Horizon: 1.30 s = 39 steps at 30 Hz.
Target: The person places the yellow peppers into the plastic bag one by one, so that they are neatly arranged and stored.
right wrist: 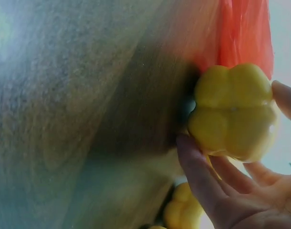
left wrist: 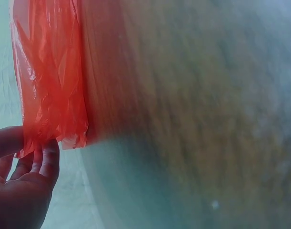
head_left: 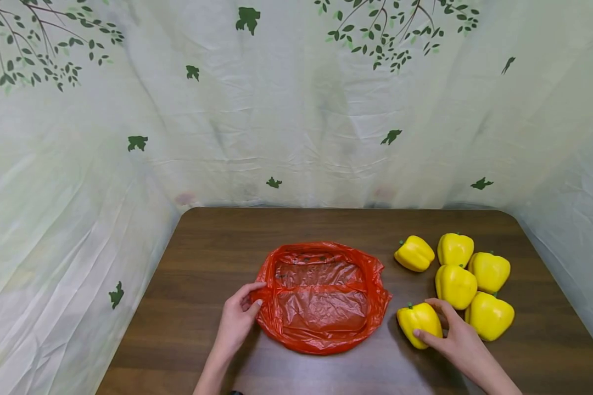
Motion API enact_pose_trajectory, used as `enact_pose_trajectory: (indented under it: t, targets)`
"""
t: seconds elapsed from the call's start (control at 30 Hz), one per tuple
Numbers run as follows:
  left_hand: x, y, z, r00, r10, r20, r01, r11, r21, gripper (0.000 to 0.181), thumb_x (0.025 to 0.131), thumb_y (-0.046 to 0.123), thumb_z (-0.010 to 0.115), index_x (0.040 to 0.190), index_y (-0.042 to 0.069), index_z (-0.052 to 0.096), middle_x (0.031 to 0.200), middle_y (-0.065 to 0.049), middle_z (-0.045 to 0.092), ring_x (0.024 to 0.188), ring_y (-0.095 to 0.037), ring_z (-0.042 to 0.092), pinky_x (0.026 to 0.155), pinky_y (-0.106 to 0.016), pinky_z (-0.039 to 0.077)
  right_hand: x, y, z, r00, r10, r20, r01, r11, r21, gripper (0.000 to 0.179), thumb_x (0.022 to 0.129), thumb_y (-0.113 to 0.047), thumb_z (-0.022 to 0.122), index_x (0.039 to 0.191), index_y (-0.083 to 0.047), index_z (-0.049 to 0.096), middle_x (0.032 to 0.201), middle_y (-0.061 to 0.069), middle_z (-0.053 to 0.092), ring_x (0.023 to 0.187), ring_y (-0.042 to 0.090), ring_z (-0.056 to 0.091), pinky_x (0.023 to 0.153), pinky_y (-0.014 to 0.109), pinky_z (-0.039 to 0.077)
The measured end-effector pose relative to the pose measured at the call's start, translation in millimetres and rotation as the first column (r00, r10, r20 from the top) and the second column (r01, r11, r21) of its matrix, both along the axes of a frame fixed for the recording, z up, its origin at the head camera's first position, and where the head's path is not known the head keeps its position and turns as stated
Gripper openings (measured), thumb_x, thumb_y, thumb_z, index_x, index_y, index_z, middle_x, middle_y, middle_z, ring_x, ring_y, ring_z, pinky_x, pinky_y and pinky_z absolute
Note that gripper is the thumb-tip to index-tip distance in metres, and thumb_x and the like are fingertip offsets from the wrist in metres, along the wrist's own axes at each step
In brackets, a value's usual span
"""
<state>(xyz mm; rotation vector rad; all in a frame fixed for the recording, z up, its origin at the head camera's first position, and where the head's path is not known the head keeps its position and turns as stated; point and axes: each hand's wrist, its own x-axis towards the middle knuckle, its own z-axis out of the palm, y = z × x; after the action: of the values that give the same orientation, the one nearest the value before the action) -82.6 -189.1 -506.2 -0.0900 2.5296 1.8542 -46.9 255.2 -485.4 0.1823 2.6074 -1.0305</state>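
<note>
A red plastic bag (head_left: 326, 345) lies on the table with its mouth spread wide and its rim rolled outward. My left hand (head_left: 238, 317) pinches the bag's left rim between thumb and fingers; the left wrist view shows the thin red film (left wrist: 52, 81) between them. To the right of the bag, my right hand (head_left: 453, 336) grips a yellow bell pepper (head_left: 417, 325) with a green stem. In the right wrist view the lobed bottom of that pepper (right wrist: 233, 114) faces the camera, thumb on one side and fingers on the other.
Several more yellow bell peppers stand on the right side, among them one at the back (head_left: 415, 253) and one close beside the right hand (head_left: 490, 317). The brown wooden table (head_left: 217, 241) meets a leaf-patterned cloth (head_left: 301, 137) behind and at both sides.
</note>
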Motion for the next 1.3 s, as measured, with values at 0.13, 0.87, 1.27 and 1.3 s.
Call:
enact_pose_trajectory:
  t: [0.13,0.87,1.27,1.3]
  targets:
    - [0.0,0.4,0.7,1.000,0.011,-0.015,-0.011,1.000,0.002,0.039,0.090,-0.013,0.060,0.120,0.011,0.068,0.124,-0.012,0.062,0.102,-0.026,0.064,0.080,-0.029,0.055,0.3,0,-1.7,1.000,-0.007,-0.027,0.007,1.000,-0.009,0.089,0.078,-0.058,0.075,0.136,-0.002,0.039,0.131,0.030,0.049,0.105,0.038,0.057,0.088,0.055,0.049]
    - [0.1,2.0,-3.4,0.994,0.061,-0.091,-0.058,0.998,0.033,0.037,0.088,-0.014,0.062,0.117,0.008,0.069,0.115,-0.013,0.065,0.095,-0.026,0.065,0.075,-0.027,0.055,-1.5,-16,11.5,0.984,-0.175,-0.046,0.166,0.974,-0.152,0.092,0.079,-0.057,0.075,0.142,-0.003,0.034,0.140,0.023,0.044,0.123,0.041,0.045,0.099,0.056,0.042]
    - [0.2,3.4,-1.3,0.996,0.077,-0.055,-0.074,0.996,0.054,0.035,0.089,-0.012,0.062,0.115,0.010,0.070,0.114,-0.012,0.065,0.091,-0.025,0.065,0.072,-0.029,0.056,-14.1,-38,23.4,0.976,-0.153,-0.155,0.106,0.955,-0.279,0.078,0.083,-0.042,0.077,0.140,-0.007,0.037,0.137,0.017,0.048,0.123,0.039,0.049,0.099,0.053,0.044]
    - [0.2,3.7,-0.8,0.996,0.078,-0.054,-0.074,0.996,0.056,0.035,0.089,-0.012,0.062,0.115,0.010,0.070,0.114,-0.012,0.065,0.091,-0.025,0.065,0.071,-0.029,0.056,-15.1,-39,24.0,0.974,-0.149,-0.168,0.095,0.951,-0.294,0.076,0.084,-0.041,0.077,0.139,-0.007,0.038,0.137,0.016,0.048,0.123,0.039,0.050,0.097,0.051,0.046]
